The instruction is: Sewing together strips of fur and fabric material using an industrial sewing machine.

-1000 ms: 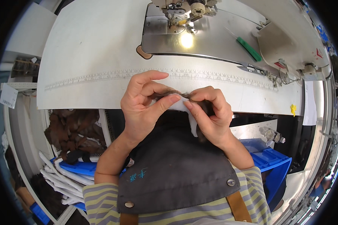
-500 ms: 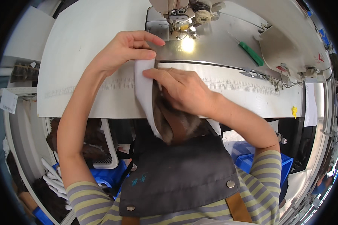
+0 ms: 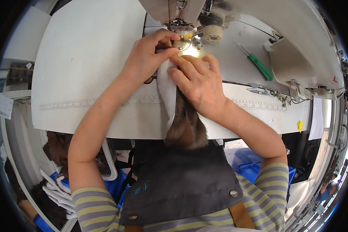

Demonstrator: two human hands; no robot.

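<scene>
A strip of fabric, white on one face and brown fur on the other (image 3: 167, 92), runs from the sewing machine (image 3: 181, 23) down over the table's front edge towards my apron. Its far end lies just in front of the needle area. There my left hand (image 3: 152, 52) pinches the strip's top between thumb and forefinger. Close beside it, my right hand (image 3: 199, 79) presses thumb and fingertips on the strip's right edge. Brown fur and a tan inner patch show below my right hand. My fingers hide the fabric's very tip.
A printed ruler scale (image 3: 104, 102) crosses the white table (image 3: 77, 58). A green-handled screwdriver (image 3: 261, 66) lies right of the needle, before the machine's body. Further right are a metal caliper-like tool (image 3: 259, 88) and a yellow scrap (image 3: 300, 125). Blue bins (image 3: 251, 172) stand under the table.
Both hands have carried the fabric strip forward and rightward, up to the machine's needle area. My right hand has slid up the strip, next to my left fingertips.
</scene>
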